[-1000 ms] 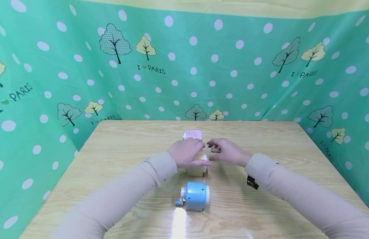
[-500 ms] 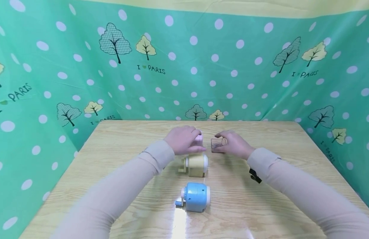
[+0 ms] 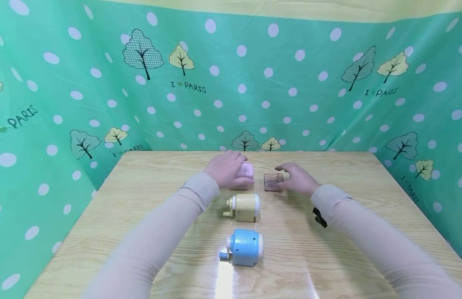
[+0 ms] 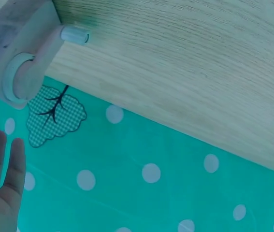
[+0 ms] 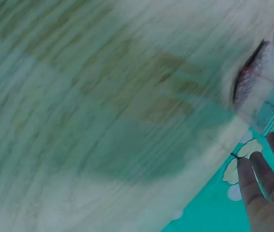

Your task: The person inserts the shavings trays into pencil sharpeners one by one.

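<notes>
A pink crank pencil sharpener [image 3: 246,170] stands at the back, partly behind my left hand [image 3: 226,171]. Its crank handle [image 4: 75,35] shows in the left wrist view, where the straight fingers [image 4: 15,166] appear below the sharpener. My right hand [image 3: 299,179] is beside a small clear shavings bin [image 3: 272,182], its thumb overlapping the bin's right edge in the head view. Whether they touch is unclear. Dark shavings [image 5: 250,79] lie in the bin; the right fingers [image 5: 250,179] are spread and straight.
A yellow crank sharpener [image 3: 246,207] stands in front of the pink one, and a blue one [image 3: 246,248] nearer still. All are on a wooden table [image 3: 160,178]. Green dotted cloth [image 3: 201,120] hangs behind and at both sides.
My left hand has moved back from over the yellow sharpener to the pink one. The right hand has shifted back and right, its fingers opening away from the clear bin, which now shows more.
</notes>
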`<action>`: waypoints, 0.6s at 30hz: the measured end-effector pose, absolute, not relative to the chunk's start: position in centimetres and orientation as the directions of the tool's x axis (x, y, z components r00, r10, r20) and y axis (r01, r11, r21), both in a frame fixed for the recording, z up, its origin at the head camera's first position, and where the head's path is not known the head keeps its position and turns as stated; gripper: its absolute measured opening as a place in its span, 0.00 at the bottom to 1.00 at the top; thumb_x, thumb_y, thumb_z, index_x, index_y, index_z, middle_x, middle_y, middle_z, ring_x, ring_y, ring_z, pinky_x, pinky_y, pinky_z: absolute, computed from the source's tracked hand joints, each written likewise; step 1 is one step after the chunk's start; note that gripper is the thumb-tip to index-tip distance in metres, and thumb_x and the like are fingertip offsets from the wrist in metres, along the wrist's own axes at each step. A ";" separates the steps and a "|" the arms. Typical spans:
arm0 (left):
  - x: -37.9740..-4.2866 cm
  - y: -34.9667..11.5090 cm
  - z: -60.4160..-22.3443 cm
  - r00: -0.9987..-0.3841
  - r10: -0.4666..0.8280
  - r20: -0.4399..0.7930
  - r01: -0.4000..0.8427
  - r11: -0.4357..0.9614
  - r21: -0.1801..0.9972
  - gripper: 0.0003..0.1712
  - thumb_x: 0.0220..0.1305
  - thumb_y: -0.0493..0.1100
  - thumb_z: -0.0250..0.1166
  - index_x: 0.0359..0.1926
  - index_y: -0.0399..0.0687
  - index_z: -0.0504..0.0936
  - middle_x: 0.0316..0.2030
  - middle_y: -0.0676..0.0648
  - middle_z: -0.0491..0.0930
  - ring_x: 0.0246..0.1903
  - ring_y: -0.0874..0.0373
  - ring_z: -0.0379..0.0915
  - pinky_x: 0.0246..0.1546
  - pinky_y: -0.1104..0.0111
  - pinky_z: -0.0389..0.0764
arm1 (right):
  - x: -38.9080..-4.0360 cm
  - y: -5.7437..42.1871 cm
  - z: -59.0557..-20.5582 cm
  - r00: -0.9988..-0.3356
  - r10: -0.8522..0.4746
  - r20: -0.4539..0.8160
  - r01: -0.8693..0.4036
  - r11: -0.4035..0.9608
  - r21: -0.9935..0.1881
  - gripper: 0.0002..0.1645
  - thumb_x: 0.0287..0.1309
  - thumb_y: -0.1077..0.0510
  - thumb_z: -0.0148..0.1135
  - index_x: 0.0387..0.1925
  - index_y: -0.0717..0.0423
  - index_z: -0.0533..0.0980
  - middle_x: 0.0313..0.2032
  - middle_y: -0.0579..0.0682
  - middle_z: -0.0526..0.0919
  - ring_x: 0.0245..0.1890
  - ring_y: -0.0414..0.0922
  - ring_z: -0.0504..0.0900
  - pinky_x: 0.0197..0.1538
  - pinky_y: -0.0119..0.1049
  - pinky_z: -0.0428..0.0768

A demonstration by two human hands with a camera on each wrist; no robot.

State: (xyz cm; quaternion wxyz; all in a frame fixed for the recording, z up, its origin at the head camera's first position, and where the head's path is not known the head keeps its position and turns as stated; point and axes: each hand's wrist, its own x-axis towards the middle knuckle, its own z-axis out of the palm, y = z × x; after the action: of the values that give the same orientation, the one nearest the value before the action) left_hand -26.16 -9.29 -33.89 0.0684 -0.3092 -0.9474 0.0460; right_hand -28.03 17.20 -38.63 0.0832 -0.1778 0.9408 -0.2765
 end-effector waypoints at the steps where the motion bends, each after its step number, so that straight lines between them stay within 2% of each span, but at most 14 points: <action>1: -26.3 -9.3 -34.0 -0.802 0.588 0.102 0.576 0.808 -0.124 0.47 0.62 0.75 0.54 0.65 0.42 0.71 0.60 0.43 0.76 0.59 0.50 0.73 0.63 0.60 0.75 | -28.2 17.3 -38.8 -0.922 -0.383 -0.062 -0.286 0.779 -0.557 0.43 0.55 0.48 0.72 0.67 0.61 0.68 0.69 0.63 0.67 0.68 0.63 0.65 0.71 0.61 0.64; 7: -26.7 -9.6 -34.8 -0.816 0.568 0.111 0.558 0.823 -0.104 0.50 0.59 0.76 0.57 0.66 0.42 0.69 0.60 0.43 0.75 0.58 0.50 0.72 0.63 0.61 0.75 | -28.7 17.9 -39.7 -0.917 -0.387 -0.097 -0.263 0.768 -0.584 0.45 0.54 0.48 0.73 0.69 0.62 0.66 0.68 0.63 0.69 0.68 0.64 0.66 0.70 0.61 0.64; 12: -26.9 -9.5 -35.2 -0.824 0.555 0.114 0.550 0.832 -0.070 0.50 0.57 0.75 0.61 0.67 0.41 0.69 0.61 0.41 0.74 0.59 0.48 0.71 0.64 0.58 0.74 | -28.8 18.0 -40.3 -0.917 -0.386 -0.097 -0.259 0.765 -0.590 0.44 0.54 0.48 0.73 0.68 0.61 0.67 0.65 0.60 0.73 0.66 0.63 0.69 0.69 0.61 0.66; 18: -27.2 -9.4 -35.7 -0.849 0.522 0.087 0.520 0.853 -0.038 0.53 0.55 0.74 0.63 0.69 0.42 0.66 0.64 0.41 0.72 0.62 0.47 0.69 0.64 0.56 0.74 | -28.9 17.8 -40.5 -0.923 -0.369 -0.109 -0.242 0.776 -0.582 0.43 0.55 0.48 0.72 0.67 0.61 0.68 0.65 0.60 0.73 0.64 0.62 0.71 0.67 0.59 0.69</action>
State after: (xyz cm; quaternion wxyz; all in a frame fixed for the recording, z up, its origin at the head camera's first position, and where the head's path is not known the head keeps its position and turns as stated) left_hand -27.24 -9.35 -35.66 0.0472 -0.2710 -0.9614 0.0067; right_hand -28.87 17.85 -40.46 0.1089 -0.1633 0.9361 -0.2918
